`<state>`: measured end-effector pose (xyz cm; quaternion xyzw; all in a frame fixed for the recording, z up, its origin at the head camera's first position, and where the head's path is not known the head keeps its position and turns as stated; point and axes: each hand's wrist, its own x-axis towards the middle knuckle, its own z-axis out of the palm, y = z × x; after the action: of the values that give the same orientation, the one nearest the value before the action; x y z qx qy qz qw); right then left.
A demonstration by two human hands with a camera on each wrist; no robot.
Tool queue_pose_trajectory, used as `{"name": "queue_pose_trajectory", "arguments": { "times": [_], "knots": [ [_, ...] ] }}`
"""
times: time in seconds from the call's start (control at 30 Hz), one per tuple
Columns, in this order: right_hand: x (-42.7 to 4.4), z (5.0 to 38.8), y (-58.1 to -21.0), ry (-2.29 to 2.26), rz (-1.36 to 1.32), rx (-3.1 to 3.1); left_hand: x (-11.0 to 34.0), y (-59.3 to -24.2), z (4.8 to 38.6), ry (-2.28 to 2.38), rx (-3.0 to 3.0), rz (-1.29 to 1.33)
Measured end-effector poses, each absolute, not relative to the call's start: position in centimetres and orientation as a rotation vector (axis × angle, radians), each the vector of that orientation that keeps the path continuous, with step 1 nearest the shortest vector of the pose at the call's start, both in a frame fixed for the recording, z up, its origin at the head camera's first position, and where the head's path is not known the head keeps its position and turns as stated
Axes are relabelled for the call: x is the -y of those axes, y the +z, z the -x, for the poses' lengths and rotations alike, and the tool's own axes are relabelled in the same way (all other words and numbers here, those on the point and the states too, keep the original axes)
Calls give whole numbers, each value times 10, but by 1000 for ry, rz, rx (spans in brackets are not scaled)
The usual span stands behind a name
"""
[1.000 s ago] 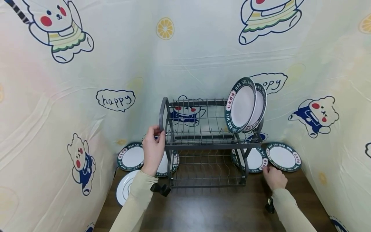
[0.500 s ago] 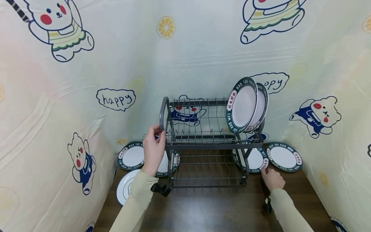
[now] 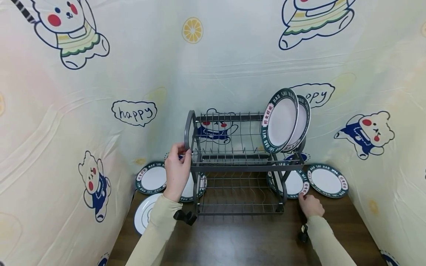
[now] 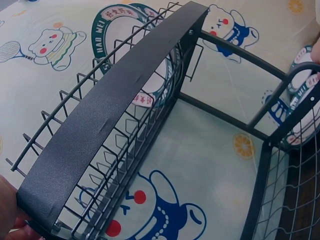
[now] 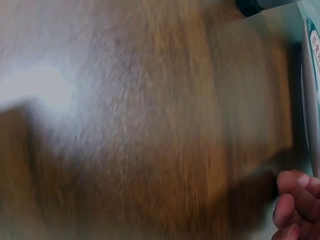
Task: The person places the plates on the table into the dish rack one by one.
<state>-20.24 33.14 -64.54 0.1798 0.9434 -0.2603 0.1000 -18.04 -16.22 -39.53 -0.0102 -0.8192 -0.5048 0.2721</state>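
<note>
A dark two-tier wire dish rack (image 3: 233,169) stands on the table. My left hand (image 3: 177,171) grips the rack's left side frame, and the left wrist view shows the rack's broad end bar (image 4: 107,112) close up. On the upper tier's right end, a front plate (image 3: 279,120) and a rear plate (image 3: 303,123) stand upright. My right hand (image 3: 311,205) pinches the near rim of a green-rimmed plate (image 3: 294,181) that lies behind the rack's right leg. Curled fingers (image 5: 290,200) show beside that plate's edge (image 5: 311,100) in the right wrist view; the thumb is hidden there.
Another green-rimmed plate (image 3: 327,180) lies at the far right. To the left lie a green-rimmed plate (image 3: 151,178), a partly hidden plate (image 3: 188,188) and a white saucer-like plate (image 3: 144,214). A printed cloth (image 3: 213,74) hangs behind the brown table (image 3: 233,240).
My right hand has shifted slightly left along the plate's near rim. My left hand stays on the rack frame, and the whole head view has drifted a little.
</note>
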Motion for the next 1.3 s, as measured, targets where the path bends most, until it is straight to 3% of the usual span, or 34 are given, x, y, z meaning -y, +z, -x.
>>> {"name": "queue_pose_trajectory", "arguments": {
  "times": [0.4, 1.3],
  "knots": [
    [-342, 204, -655, -1139, -558, -2566, 162, -394, 180, -1341, 2215, 15],
    [-344, 190, -661, -1462, -642, -2499, 163, -396, 182, -1358, 2199, 35]
  ]
}}
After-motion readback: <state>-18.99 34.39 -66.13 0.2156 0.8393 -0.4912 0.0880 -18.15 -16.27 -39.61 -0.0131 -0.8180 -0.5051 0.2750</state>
